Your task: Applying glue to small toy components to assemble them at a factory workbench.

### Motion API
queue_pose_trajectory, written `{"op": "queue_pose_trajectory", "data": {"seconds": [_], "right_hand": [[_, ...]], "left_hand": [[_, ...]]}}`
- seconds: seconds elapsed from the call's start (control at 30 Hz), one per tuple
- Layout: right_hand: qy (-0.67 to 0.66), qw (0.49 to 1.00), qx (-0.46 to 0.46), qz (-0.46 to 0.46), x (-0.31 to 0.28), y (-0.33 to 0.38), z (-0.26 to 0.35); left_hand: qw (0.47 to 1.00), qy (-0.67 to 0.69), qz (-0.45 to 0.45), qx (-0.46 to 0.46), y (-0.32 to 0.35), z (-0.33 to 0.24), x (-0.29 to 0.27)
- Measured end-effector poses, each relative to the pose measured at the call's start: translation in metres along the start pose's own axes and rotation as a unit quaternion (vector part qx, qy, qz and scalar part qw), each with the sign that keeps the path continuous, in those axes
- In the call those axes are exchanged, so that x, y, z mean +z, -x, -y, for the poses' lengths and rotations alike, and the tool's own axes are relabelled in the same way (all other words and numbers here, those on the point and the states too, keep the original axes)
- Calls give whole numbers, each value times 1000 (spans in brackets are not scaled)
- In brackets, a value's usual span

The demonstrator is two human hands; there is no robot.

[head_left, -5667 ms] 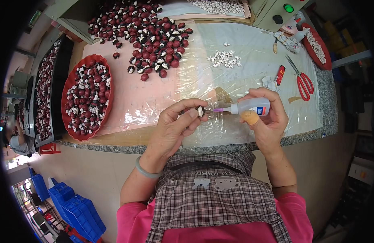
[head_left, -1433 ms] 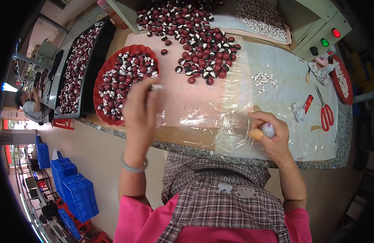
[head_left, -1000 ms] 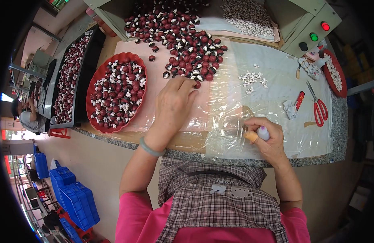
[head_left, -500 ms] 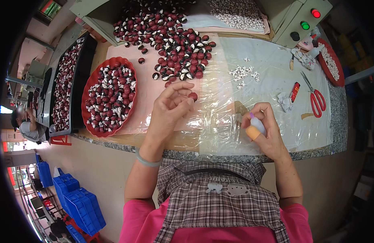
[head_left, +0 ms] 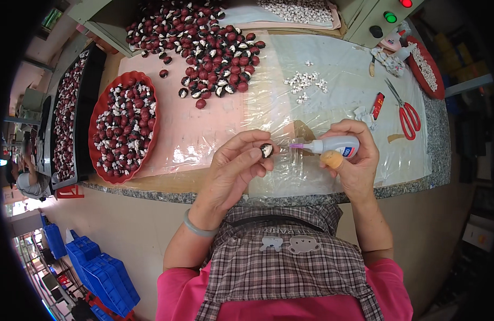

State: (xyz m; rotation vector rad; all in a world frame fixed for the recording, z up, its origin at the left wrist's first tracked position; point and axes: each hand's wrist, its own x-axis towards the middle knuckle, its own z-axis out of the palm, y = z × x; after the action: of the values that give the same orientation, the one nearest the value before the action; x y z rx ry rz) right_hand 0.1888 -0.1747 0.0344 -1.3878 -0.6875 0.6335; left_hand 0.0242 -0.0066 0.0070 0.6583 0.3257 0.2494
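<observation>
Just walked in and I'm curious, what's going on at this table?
A person is gluing small pieces. The left hand pinches a dark red bead; the right hand aims a glue bottle at it, nozzle almost touching. A red tray of beads sits left, a loose pile behind, red scissors right.

Pink short sleeves, a plaid checked apron, a grey wristband.
</observation>
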Motion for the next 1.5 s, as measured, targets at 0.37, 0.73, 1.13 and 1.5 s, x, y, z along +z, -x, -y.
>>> {"op": "queue_pose_trajectory", "data": {"seconds": [0.37,0.73,1.13,1.5], "right_hand": [[114,988,-105,-9,1,11,10],[255,947,-194,7,5,9,15],[302,919,-253,30,8,4,15],[-37,999,-14,0,-15,-15,7]], "left_hand": [[999,-37,-8,8,-1,11,1],[999,-48,-4,8,-3,11,0],[999,-52,0,5,-4,13,0],[998,-52,-26,29,0,2,-11]]}}
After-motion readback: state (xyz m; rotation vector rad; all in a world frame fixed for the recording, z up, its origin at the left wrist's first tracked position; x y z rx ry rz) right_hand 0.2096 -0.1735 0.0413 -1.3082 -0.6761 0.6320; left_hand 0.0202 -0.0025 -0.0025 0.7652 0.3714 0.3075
